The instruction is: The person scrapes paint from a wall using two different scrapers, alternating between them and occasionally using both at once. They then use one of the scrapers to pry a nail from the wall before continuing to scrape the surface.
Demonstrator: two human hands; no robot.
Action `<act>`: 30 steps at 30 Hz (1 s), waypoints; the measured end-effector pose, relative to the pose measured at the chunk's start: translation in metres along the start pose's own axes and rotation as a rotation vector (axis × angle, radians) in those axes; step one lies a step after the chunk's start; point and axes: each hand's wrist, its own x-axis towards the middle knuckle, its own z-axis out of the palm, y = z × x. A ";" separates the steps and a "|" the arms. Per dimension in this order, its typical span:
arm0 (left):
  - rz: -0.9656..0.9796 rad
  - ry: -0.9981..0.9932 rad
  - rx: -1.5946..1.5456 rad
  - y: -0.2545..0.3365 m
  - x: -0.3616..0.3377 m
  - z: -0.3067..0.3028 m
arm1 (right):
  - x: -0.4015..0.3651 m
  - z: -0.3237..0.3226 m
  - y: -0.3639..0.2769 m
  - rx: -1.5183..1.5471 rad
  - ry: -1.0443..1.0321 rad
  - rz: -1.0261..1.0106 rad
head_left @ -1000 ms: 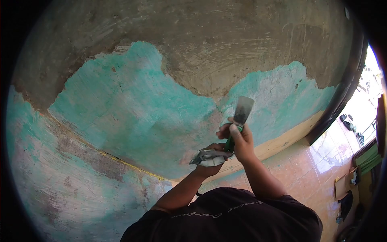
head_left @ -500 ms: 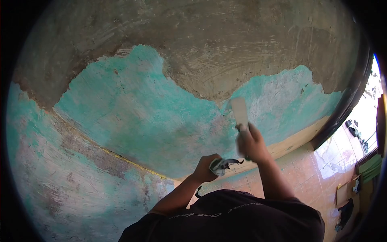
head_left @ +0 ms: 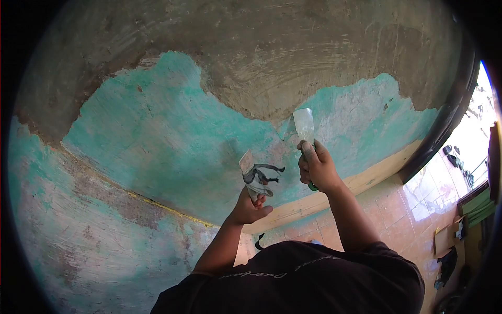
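Note:
My right hand (head_left: 317,166) is closed round the green handle of a wide-bladed scraper (head_left: 304,124), its blade pointing up in front of the turquoise painted wall (head_left: 172,136). Lower and to the left, my left hand (head_left: 250,208) grips a bundle of pale cloth (head_left: 258,189) with dark strips hanging off it. A whitish flat blade (head_left: 246,161) sticks up from that bundle. Above the ragged edge of the paint the wall is bare grey-brown plaster (head_left: 293,47).
A cream skirting band (head_left: 361,177) runs along the wall's foot above the tiled floor (head_left: 384,212). At the right are a dark curved frame (head_left: 444,123), footwear (head_left: 454,158), a cardboard box (head_left: 445,240) and green cloth (head_left: 477,213).
My left hand has risen and moved left, turning so the blade in the bundle shows. My right hand and its scraper have shifted slightly up and left.

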 end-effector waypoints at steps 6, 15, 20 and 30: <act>0.141 0.208 0.095 0.017 0.026 -0.030 | -0.022 -0.009 0.028 0.071 0.064 0.055; 0.155 0.435 0.283 0.092 0.057 -0.024 | 0.008 0.013 -0.007 0.154 0.026 -0.019; 0.161 0.493 0.276 0.087 0.057 -0.026 | -0.022 0.009 0.019 0.188 0.013 0.097; 0.152 0.478 0.280 0.086 0.056 -0.026 | -0.018 0.017 0.003 0.275 0.082 0.092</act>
